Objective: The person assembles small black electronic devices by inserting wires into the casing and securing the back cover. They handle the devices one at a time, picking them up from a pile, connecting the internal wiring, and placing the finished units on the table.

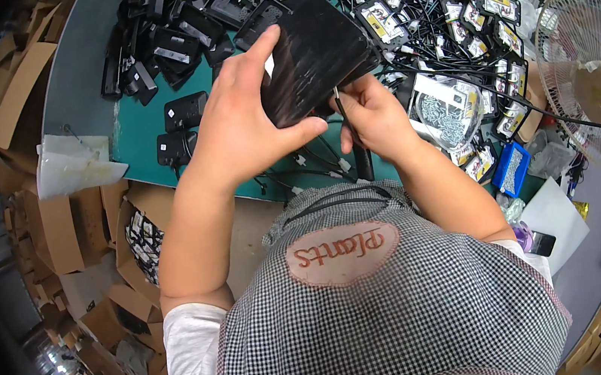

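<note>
Checked apron (pixel 385 313) foremost; left hand (pixel 234 116) clasps black casing (pixel 313 53), presumably to steady it — right hand (pixel 380 120) pinches slim tool (pixel 363 164).

The black case (pixel 317 52) looks blurred, and its underside is hidden. It covers most of the left hand's (pixel 234 113) fingers, part of the right hand (pixel 378 116) and the tip of the dark tool (pixel 363 160). The apron (pixel 378 314) hides part of the tabletop's (pixel 137 129) near edge. Along its far edge, the heaped covers (pixel 196 27) are cut off. Past its left edge, cardboard boxes (pixel 23 95) fade into the dark rim.
</note>
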The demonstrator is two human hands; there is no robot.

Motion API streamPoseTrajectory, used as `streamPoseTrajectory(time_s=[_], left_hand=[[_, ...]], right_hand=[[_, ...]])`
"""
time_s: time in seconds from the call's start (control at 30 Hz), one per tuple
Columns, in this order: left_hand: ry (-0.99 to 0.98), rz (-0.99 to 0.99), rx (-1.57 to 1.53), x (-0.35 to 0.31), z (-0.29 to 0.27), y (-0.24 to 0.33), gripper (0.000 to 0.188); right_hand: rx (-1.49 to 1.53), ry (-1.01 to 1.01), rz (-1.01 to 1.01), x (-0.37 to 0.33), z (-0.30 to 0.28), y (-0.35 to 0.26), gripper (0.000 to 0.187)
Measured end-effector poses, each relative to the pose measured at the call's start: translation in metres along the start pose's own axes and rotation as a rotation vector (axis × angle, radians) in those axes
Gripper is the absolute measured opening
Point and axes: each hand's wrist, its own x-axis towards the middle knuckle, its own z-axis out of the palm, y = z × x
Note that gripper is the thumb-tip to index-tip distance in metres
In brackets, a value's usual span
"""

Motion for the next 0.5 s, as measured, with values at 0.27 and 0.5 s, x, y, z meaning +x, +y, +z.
streamPoseTrajectory(time_s=[0.27, 0.5], left_hand=[[-0.255, -0.278, -0.474, 0.007, 0.006, -0.021, 0.104], [-0.224, -0.240, -0.184, -0.001, 0.027, -0.014, 0.104]], right_hand=[[0.057, -0.177, -0.037, -0.002, -0.014, 0.019, 0.027], [0.192, -0.008, -0.005, 0.001, -0.007, 0.025, 0.022]])
